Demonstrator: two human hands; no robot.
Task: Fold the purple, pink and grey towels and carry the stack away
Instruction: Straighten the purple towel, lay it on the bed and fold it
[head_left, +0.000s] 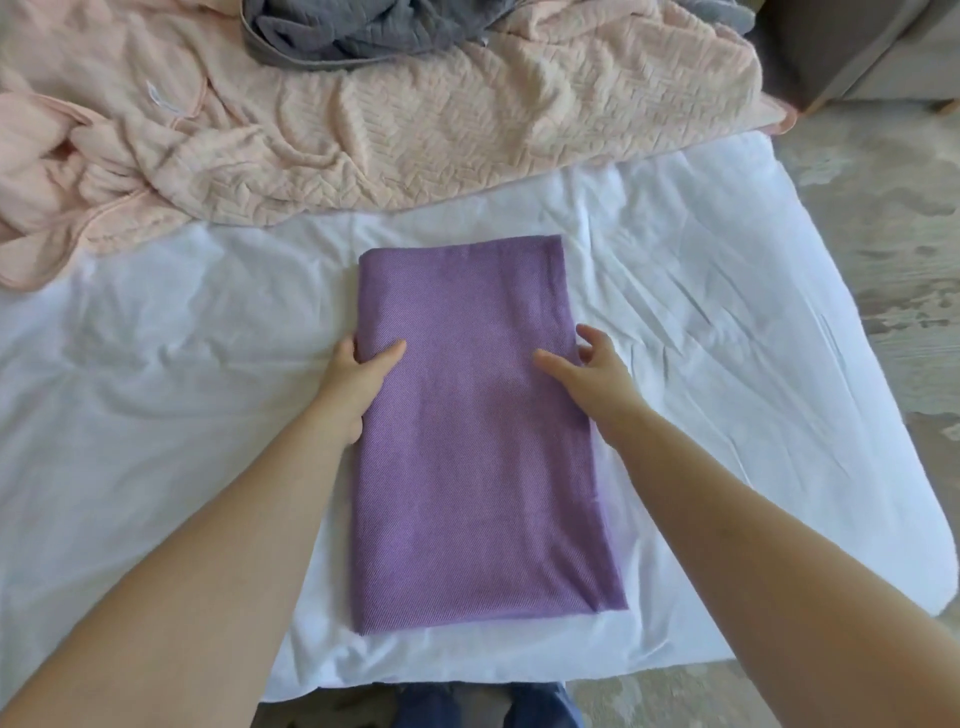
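The purple towel (467, 431) lies folded into a long rectangle on the white sheet (182, 364), its short edge toward me. My left hand (358, 374) grips its left edge, thumb on top and fingers tucked under. At the right edge, my right hand (587, 369) has its thumb resting on the cloth and its fingers loosely spread beside the edge. The pink towel (389, 130) lies crumpled and unfolded across the far side of the bed. On top of it at the far edge sits the grey towel (353, 26), bunched up.
The bed's right edge and near corner drop to a pale patterned floor (883, 260). A dark piece of furniture (857, 47) stands at the top right. My legs in blue trousers (488, 706) show at the bed's near edge.
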